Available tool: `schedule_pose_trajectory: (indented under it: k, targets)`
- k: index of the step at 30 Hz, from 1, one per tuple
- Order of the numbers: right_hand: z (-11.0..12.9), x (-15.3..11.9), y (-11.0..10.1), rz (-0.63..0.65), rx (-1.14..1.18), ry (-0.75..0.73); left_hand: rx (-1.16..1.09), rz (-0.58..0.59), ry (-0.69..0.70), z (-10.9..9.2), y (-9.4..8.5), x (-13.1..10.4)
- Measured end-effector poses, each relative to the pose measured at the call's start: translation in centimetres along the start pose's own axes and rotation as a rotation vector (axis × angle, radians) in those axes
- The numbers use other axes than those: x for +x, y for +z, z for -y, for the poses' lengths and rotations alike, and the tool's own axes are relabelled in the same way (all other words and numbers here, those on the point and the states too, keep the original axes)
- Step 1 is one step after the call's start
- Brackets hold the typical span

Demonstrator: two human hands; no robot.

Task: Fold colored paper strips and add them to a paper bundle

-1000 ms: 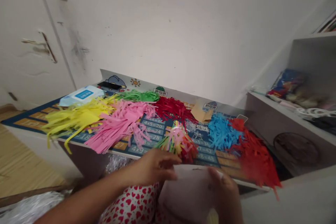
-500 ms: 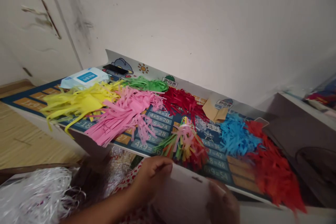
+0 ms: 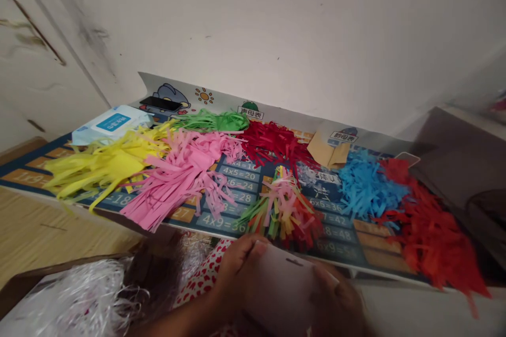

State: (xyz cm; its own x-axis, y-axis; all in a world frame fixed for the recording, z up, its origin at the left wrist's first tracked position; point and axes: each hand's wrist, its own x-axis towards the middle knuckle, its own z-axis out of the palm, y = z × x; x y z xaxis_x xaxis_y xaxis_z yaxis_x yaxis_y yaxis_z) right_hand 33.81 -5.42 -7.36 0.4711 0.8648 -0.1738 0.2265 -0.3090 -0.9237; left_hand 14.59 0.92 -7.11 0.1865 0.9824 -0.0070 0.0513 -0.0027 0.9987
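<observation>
In the head view, a pale translucent plastic bag [image 3: 284, 284] with a small slot near its top edge is held low in front of me. My left hand [image 3: 241, 266] is closed on its left upper edge, thumb on top. My right hand [image 3: 342, 295], dark and blurred, grips its right side. What the bag contains cannot be made out. Just beyond it on the table lies a bundle of multicoloured paper strips [image 3: 286, 205], gathered at the top and fanned toward me.
Yellow [image 3: 118, 160], pink [image 3: 185, 168], green [image 3: 215, 120], dark red [image 3: 272, 142], blue [image 3: 367, 184] and red paper strips [image 3: 438, 237] cover the table mat [image 3: 221, 221]. A wipes pack [image 3: 113, 124], phone [image 3: 161, 103] and brown paper piece [image 3: 328, 151] lie behind. White shiny shreds [image 3: 87, 300] fill a box lower left.
The view has shifted slightly, so the wall and door slide left. Both hands keep hold of the bag; my left hand appears a little farther right and more upright.
</observation>
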Motion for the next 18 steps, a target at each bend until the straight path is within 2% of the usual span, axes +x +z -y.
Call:
schedule_pose_trajectory:
  k: [2, 6, 8, 10, 14, 18]
  targets:
    - [0.1, 0.1, 0.0, 0.024, 0.036, 0.034, 0.044, 0.009, 0.028, 0.0, -0.3, 0.1]
    - [0.2, 0.1, 0.3, -0.013, 0.109, 0.067, 0.075, -0.005, 0.033, 0.7, -0.9, -0.1]
    - [0.0, 0.1, 0.4, 0.001, 0.143, 0.057, 0.095, -0.033, 0.012, 1.0, -1.5, -0.1]
    - [-0.3, 0.2, 0.5, 0.003, 0.197, 0.022, 0.137, -0.004, -0.007, 0.9, -2.3, 0.3]
    - [-0.4, 0.0, 0.3, -0.012, 0.226, -0.071, 0.270, 0.212, 0.077, -1.6, -3.6, 1.4]
    - [0.6, -0.8, -0.2, 0.019, 0.186, -0.134, 0.415, 0.460, 0.212, -5.1, -3.5, 2.0]
